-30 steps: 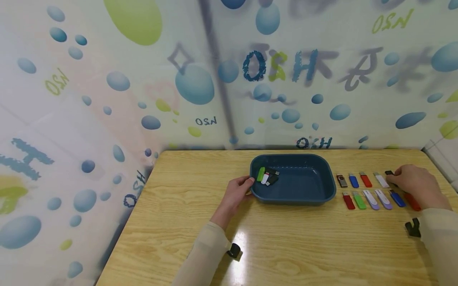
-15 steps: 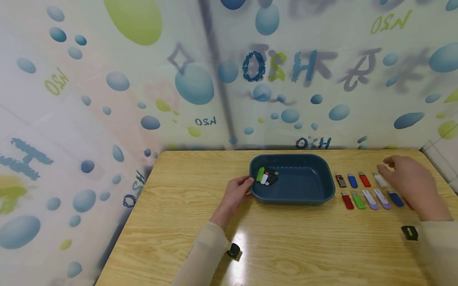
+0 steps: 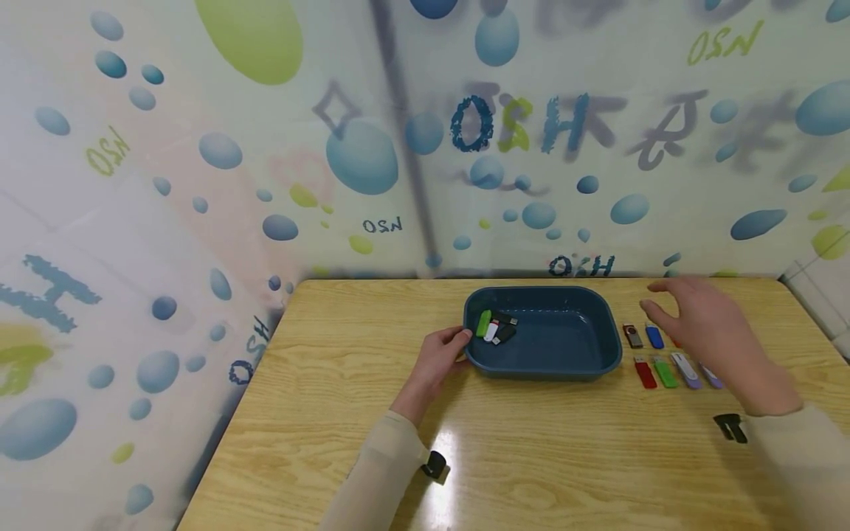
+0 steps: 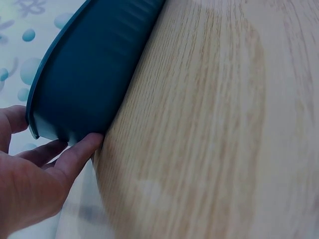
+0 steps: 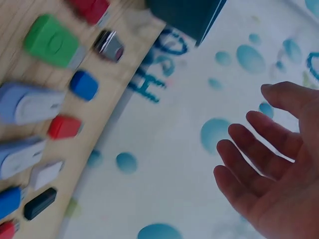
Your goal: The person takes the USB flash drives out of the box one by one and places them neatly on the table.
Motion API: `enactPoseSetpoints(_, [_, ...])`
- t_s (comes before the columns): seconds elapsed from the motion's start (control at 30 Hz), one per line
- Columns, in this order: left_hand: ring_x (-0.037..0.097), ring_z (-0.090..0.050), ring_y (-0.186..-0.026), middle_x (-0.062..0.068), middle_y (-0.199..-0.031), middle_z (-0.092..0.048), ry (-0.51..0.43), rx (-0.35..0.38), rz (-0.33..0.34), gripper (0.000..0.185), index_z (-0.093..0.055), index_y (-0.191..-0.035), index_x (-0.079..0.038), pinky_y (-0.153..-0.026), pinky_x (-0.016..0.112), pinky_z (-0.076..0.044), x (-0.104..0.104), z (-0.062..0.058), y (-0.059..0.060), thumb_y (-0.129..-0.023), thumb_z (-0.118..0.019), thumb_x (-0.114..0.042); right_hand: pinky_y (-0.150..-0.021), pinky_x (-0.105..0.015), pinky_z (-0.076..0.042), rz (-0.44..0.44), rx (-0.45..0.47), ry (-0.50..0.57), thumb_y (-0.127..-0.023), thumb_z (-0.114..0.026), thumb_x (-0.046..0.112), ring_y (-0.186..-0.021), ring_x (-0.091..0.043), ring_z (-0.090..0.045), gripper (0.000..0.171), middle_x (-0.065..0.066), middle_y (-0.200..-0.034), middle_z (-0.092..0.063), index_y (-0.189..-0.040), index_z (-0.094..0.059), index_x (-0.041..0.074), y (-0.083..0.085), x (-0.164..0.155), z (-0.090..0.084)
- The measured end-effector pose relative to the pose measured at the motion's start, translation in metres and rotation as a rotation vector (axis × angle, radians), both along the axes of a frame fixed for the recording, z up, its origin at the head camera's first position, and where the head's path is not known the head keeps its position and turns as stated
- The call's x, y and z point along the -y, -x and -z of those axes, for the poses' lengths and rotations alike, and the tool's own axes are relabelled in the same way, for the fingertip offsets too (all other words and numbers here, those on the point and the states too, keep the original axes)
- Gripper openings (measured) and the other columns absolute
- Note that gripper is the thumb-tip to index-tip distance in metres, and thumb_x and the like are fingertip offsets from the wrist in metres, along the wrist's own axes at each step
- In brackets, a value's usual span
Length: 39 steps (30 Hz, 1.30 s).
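A dark blue basin (image 3: 558, 350) stands on the wooden table. My left hand (image 3: 434, 369) holds its left end, thumb at the rim and fingers against the outer wall, as the left wrist view shows. Inside lie a green USB stick (image 3: 484, 324), a white one (image 3: 491, 331) and black ones (image 3: 506, 334). My right hand (image 3: 717, 339) hovers over the two rows of USB sticks right of the basin, fingers apart and nothing in them. In the right wrist view a black USB stick (image 5: 40, 203) lies on the table beside a white one (image 5: 47, 174).
In the rows are also a dark red stick (image 3: 645, 373), a green one (image 3: 665, 372), a blue one (image 3: 654, 336) and a silver-and-brown one (image 3: 633, 336). My right forearm and hand cover others. A patterned wall covering (image 3: 372, 243) rises behind the table (image 3: 352, 339).
My right hand has let go of the black USB stick at the right end of the back row, lifted, and moved left towards the basin. My left hand stays on the basin.
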<state>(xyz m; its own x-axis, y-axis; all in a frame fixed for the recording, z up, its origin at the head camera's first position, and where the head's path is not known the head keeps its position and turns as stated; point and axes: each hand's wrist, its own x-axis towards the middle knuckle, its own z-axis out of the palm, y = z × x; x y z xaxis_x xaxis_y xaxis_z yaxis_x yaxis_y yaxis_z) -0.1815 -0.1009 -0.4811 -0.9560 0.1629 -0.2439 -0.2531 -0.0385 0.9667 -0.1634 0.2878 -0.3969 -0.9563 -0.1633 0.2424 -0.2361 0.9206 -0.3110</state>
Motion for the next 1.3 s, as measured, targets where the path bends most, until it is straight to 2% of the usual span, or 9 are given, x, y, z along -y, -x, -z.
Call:
enactPoseSetpoints(0.33, [0.035, -0.061, -0.128, 0.026, -0.141, -0.058, -0.002, 0.002, -0.003, 0.048, -0.051, -0.146, 0.010, -0.097, 0.044, -0.058, 0.000, -0.002, -0.001, -0.109, -0.054, -0.020, -0.089, -0.064, -0.053, -0.157, -0.037, -0.032, -0.095, -0.076, 0.020, -0.113, -0.048, -0.059, 0.039, -0.029, -0.123, -0.064, -0.123, -0.066, -0.005, 0.000, 0.045, -0.006])
enactPoseSetpoints(0.5, [0.036, -0.060, -0.129, 0.026, -0.141, -0.058, 0.000, 0.000, -0.001, 0.048, -0.051, -0.145, 0.010, -0.097, 0.044, -0.058, -0.001, -0.001, -0.001, -0.109, -0.054, -0.021, -0.092, -0.063, -0.053, -0.241, -0.008, -0.053, -0.096, -0.075, 0.021, -0.115, -0.047, -0.061, 0.041, -0.028, -0.127, -0.063, -0.127, -0.066, -0.004, 0.002, 0.063, -0.005])
enactPoseSetpoints(0.8, [0.037, -0.058, -0.131, 0.027, -0.142, -0.056, -0.010, -0.005, 0.010, 0.049, -0.051, -0.146, 0.010, -0.098, 0.045, -0.057, 0.000, 0.000, -0.001, -0.108, -0.055, -0.021, -0.098, -0.059, -0.052, -0.411, -0.005, -0.069, -0.094, -0.078, 0.022, -0.120, -0.041, -0.061, 0.045, -0.021, -0.130, -0.064, -0.130, -0.065, -0.003, 0.012, 0.092, 0.010])
enactPoseSetpoints(1.2, [0.036, -0.056, -0.133, 0.026, -0.144, -0.055, -0.024, 0.007, 0.006, 0.050, -0.050, -0.146, 0.010, -0.098, 0.044, -0.058, 0.001, -0.002, -0.002, -0.108, -0.056, -0.022, -0.102, -0.055, -0.052, -0.571, 0.056, -0.065, -0.096, -0.077, 0.025, -0.126, -0.037, -0.059, 0.045, -0.018, -0.138, -0.061, -0.133, -0.066, 0.002, 0.023, 0.132, 0.027])
enactPoseSetpoints(1.3, [0.037, -0.055, -0.134, 0.027, -0.146, -0.054, -0.022, 0.003, 0.013, 0.051, -0.049, -0.147, 0.011, -0.098, 0.045, -0.057, 0.001, -0.002, -0.002, -0.108, -0.056, -0.022, -0.102, -0.054, -0.053, -0.584, 0.067, -0.072, -0.095, -0.078, 0.024, -0.125, -0.036, -0.060, 0.044, -0.018, -0.138, -0.061, -0.132, -0.066, 0.002, 0.028, 0.140, 0.034])
